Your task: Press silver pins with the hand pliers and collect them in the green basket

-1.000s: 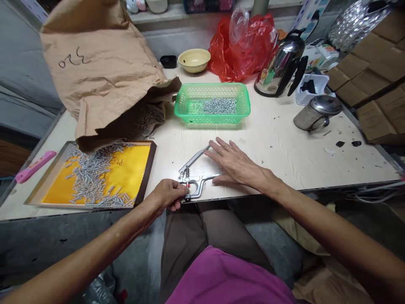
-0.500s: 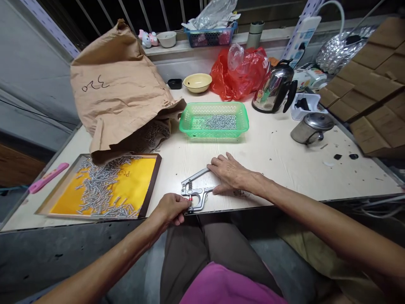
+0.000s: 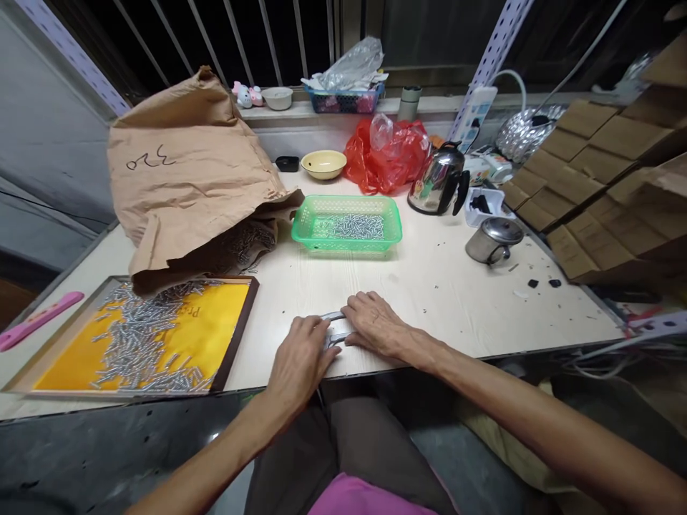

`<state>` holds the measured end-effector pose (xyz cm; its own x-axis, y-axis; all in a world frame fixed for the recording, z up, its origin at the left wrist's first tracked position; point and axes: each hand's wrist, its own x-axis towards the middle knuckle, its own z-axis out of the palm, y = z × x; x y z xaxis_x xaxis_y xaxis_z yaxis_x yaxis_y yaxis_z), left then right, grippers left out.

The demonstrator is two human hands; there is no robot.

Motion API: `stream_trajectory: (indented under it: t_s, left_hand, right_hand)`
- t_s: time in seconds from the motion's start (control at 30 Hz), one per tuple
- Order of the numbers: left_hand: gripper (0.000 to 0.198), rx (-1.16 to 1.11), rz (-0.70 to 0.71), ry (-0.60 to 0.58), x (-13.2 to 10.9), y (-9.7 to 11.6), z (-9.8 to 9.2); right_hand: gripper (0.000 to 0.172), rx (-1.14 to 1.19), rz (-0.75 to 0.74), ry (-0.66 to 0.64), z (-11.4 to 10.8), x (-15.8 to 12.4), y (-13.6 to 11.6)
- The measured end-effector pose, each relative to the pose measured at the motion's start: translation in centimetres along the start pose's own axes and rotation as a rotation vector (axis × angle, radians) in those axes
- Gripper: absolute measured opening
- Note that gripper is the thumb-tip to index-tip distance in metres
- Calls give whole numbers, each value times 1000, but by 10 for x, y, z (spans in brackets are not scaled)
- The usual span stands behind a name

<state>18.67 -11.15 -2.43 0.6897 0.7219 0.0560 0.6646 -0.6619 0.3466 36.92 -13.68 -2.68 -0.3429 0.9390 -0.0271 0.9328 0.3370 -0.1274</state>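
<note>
Silver snap-fastener pliers (image 3: 340,336) lie at the table's front edge, mostly covered by my hands. My right hand (image 3: 377,324) is wrapped round the handle ends, fingers on the upper handle and thumb by the lower one. Over the head of the pliers is my left hand (image 3: 300,354), its fingers bent across the top and its thumb at the near side. The jaws are hidden under it. To the left, a shallow frame-like tray (image 3: 232,336) with a yellow bottom holds a heap of small metal pins. More such pins lie in a green plastic basket (image 3: 346,244) further back.
A large brown paper bag (image 3: 187,164) with pins at its mouth leans over the tray. A pink-handled tool (image 3: 46,318) lies far left. Behind are a yellow bowl (image 3: 323,164), a red plastic bag (image 3: 386,157), a kettle (image 3: 437,179), a metal cup (image 3: 494,239) and stacked cartons (image 3: 585,179).
My left hand has gone from pinching at the near jaw to covering the head of the pliers. My right hand stays on the handles. The camera view has tilted up and shifted.
</note>
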Motion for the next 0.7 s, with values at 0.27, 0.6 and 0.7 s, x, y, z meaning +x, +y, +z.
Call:
stream_trajectory:
  t_s: [0.27,0.6,0.7]
  left_hand:
    - [53,70,193,-208,38,-6,6]
    - [11,72,209,-260,42,-4,11]
    - [12,50,196,-267,44,-3,9]
  right_hand:
    - [57,80,22,-40,-6,-7,11]
    - [11,86,33,-48,3,-15,4]
    - [14,80,30,-20,12,-16,4]
